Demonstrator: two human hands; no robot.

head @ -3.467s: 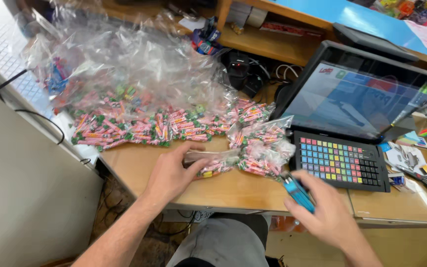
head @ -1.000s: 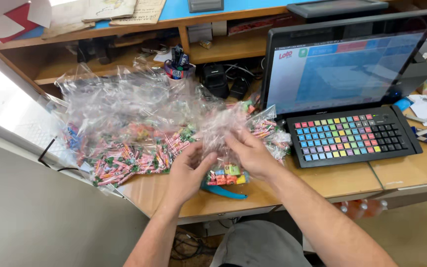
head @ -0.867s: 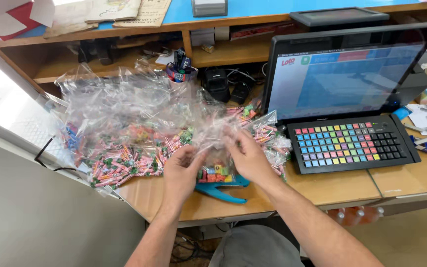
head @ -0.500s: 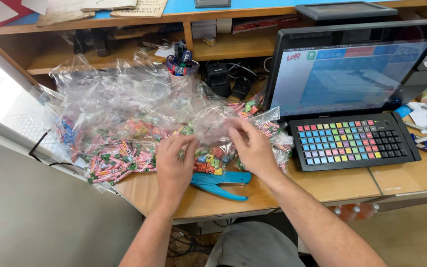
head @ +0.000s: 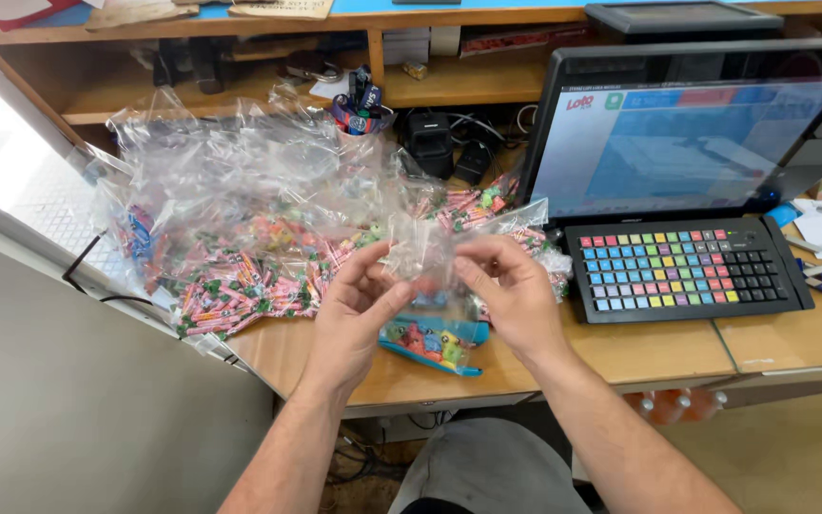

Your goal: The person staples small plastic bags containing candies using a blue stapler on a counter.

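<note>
1. Clear crinkled plastic fills the far left of the wooden counter (head: 658, 352): a heap of bags of pink-wrapped sweets (head: 230, 276) lies spread there, much as in the earlier pictures, so the stock itself has not been disturbed.
2. The left hand (head: 354, 319) is raised over the near edge of the counter, thumb and fingertips closed in a pinch on the left side of a small clear packet (head: 418, 255). A moment ago this hand lay lower, pressed among the sweets; it has since lifted.
3. The small clear packet now hangs in the air between the two hands, above the counter, just in front of the heap. Its contents are hard to tell through the glare.
4. Below it, on the counter near the person, lies a blue tool (head: 430, 345), partly covered by a bag of mixed-coloured sweets. Some seconds ago the right hand held this tool; it has been put down, which leaves both hands free for fine work on the packet.
5. The right hand (head: 511, 300) mirrors the left, fingers curled and pinching the packet's right side. The two hands seem to be pulling or straightening the plastic between them.
6. To the right stand a tilted screen (head: 687, 133) and a keyboard with coloured keys (head: 687, 269), untouched and well apart from the hands.
</note>
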